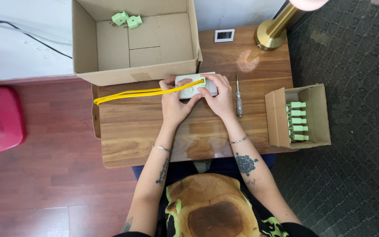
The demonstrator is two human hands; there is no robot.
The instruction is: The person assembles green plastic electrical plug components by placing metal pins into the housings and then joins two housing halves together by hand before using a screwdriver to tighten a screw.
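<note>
Both my hands hold a small white socket plate (190, 89) flat on the wooden table (132, 131). My left hand (174, 102) grips its left side and my right hand (218, 96) its right side. A green plug piece (202, 80) sits on the plate under my right fingertips. Yellow wires (141, 93) run from that piece leftward across the table to its edge.
A large open cardboard box (84, 44) stands behind the plate with two green blocks (126, 19) inside. A screwdriver (238, 100) lies right of my hand. A small carton (319, 114) with several green parts sits at the right edge. A brass lamp base (269, 35) and small white display (224, 35) stand farther back.
</note>
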